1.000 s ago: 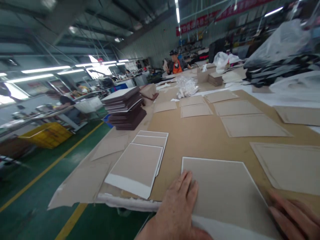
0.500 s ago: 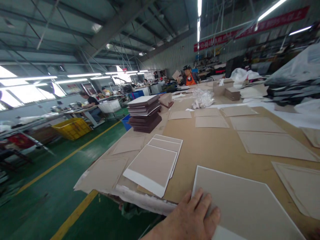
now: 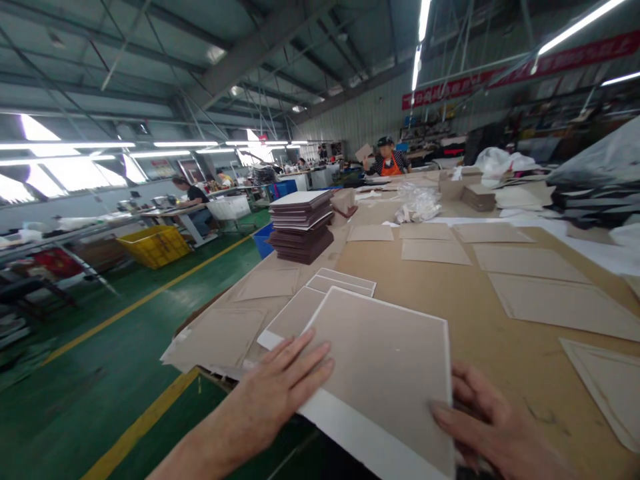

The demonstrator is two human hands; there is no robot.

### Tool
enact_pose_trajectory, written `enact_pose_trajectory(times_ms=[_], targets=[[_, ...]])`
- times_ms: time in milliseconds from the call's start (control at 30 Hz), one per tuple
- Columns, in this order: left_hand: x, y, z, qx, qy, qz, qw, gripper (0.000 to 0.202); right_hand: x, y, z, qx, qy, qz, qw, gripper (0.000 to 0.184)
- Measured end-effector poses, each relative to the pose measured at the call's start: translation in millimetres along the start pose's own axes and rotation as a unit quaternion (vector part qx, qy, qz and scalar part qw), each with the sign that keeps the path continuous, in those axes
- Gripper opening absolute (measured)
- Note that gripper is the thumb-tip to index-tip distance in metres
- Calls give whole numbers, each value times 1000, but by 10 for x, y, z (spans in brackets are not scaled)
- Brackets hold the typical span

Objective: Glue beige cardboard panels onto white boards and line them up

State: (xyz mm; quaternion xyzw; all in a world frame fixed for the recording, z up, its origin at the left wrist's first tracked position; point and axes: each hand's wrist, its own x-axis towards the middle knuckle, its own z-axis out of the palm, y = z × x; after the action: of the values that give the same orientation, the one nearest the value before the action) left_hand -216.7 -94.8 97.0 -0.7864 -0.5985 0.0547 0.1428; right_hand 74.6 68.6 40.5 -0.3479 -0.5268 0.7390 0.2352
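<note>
A beige board panel (image 3: pixel 380 360) with a white border lies tilted across the near edge of the table. My left hand (image 3: pixel 280 387) rests on its left edge, fingers stretched out and flat against it. At the opposite edge my right hand (image 3: pixel 490 413) grips the panel, thumb on top and fingers partly hidden behind it. Just beyond, similar white-edged panels (image 3: pixel 343 280) lie overlapping on the table and are partly covered by the one in my hands.
A stack of dark brown and white sheets (image 3: pixel 300 227) stands at the table's left side. Several beige pieces (image 3: pixel 537 263) are spread over the tabletop (image 3: pixel 425 287). Clear plastic (image 3: pixel 417 202) lies farther back. A co-worker in an orange apron (image 3: pixel 393 163) is at the far end.
The panel has moved left and now partly covers the other panels. My right hand has come into clear view, gripping its right edge. My left hand has shifted left with it.
</note>
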Motion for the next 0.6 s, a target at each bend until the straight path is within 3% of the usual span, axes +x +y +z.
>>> enact_pose_trajectory(times_ms=[33, 133, 267, 367, 467, 533, 600], targets=[[-121, -139, 97, -6, -11, -23, 1000, 84, 136, -43, 181, 12, -45, 0, 999, 58], [-405, -473, 411, -24, -45, -95, 994, 93, 537, -43, 663, -7, -100, -8, 995, 54], [-584, -683, 709, -67, -99, -161, 980, 98, 887, 127, 991, -167, -96, -19, 981, 39], [-664, -722, 743, -82, -175, -201, 960, 105, 930, 111, 903, -254, -66, -52, 964, 17], [-658, -770, 576, -109, -208, -234, 943, 112, 889, -118, 602, -338, -55, -98, 934, 26], [-487, -842, 394, -159, -197, -225, 941, 102, 919, -316, 381, -426, -64, -126, 893, 20], [-118, -951, 227, -218, -181, -197, 939, 83, 1040, -462, 204, -505, -66, -152, 847, 13]])
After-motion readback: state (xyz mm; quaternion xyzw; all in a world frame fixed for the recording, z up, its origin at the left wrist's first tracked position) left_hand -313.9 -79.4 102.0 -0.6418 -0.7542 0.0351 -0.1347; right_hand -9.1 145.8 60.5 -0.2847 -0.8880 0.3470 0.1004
